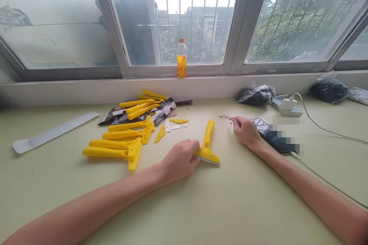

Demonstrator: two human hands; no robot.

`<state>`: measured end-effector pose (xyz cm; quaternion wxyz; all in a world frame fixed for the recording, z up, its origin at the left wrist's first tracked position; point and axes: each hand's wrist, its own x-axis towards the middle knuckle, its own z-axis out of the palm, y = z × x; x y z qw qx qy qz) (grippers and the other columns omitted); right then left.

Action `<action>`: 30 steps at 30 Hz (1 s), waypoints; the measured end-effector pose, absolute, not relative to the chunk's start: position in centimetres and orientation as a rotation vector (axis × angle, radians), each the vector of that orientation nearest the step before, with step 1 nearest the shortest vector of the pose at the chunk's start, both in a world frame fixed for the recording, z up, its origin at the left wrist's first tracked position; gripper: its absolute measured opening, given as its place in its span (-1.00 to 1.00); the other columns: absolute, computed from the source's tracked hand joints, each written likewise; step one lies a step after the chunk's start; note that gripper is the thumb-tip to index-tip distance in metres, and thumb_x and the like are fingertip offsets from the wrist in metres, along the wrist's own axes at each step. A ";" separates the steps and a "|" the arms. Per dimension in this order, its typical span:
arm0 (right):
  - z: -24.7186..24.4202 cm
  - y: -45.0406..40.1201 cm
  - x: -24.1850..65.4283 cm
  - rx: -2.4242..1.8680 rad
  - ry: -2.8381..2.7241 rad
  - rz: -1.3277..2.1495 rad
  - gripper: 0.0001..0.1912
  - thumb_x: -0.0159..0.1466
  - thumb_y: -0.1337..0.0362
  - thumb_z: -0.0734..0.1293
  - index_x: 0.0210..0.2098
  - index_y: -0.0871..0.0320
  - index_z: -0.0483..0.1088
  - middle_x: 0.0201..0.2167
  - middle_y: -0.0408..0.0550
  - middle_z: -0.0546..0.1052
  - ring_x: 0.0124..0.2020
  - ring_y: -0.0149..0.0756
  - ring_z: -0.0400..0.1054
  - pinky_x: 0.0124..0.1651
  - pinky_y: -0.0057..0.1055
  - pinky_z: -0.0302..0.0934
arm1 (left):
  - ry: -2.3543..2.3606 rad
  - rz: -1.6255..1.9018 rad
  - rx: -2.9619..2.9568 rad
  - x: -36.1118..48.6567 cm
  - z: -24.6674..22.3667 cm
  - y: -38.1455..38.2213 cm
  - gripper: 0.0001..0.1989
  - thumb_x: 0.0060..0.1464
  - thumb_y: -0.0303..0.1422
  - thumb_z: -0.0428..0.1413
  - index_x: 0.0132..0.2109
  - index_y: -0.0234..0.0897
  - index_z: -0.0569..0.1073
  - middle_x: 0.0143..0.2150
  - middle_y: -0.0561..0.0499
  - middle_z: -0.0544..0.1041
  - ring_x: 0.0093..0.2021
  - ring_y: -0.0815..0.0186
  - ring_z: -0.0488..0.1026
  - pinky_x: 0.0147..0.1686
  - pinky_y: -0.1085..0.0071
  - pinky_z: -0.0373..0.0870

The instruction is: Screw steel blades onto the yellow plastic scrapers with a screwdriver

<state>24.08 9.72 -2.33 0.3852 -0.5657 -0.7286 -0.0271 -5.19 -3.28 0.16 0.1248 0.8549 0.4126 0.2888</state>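
My left hand (181,160) is closed on one end of the head of a yellow scraper (209,134). The scraper's handle points away from me, and a thin metal blade (209,162) runs along its near edge. A small screw shows in the head's uncovered end. Off to the right, my right hand (245,132) pinches at the edge of a small cluster of metal screws (225,117) on the table. What sits between those fingertips is too small to make out. A dark phone (277,141) lies partly behind the right wrist.
Several yellow scraper handles (115,144) lie on the left, with loose yellow plates (160,134) and black packaging (163,109) nearby. A flat silvery strip (56,132) is farther left. A drink bottle (181,61) stands on the sill. Bags (255,95) and a charger (288,104) with cables sit right.
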 end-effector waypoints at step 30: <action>1.0 -3.0 19.5 -0.904 -2.128 0.535 -0.73 0.44 0.19 0.21 -0.19 0.11 0.54 -0.49 -0.11 0.48 -0.58 -0.40 0.10 -0.53 -0.40 0.01 | 1.378 0.936 2.509 -4.9 0.6 -3.7 -0.62 -0.02 -0.44 0.21 -0.12 -0.17 0.19 -0.10 -0.05 0.67 -0.24 0.16 0.51 0.00 0.12 0.19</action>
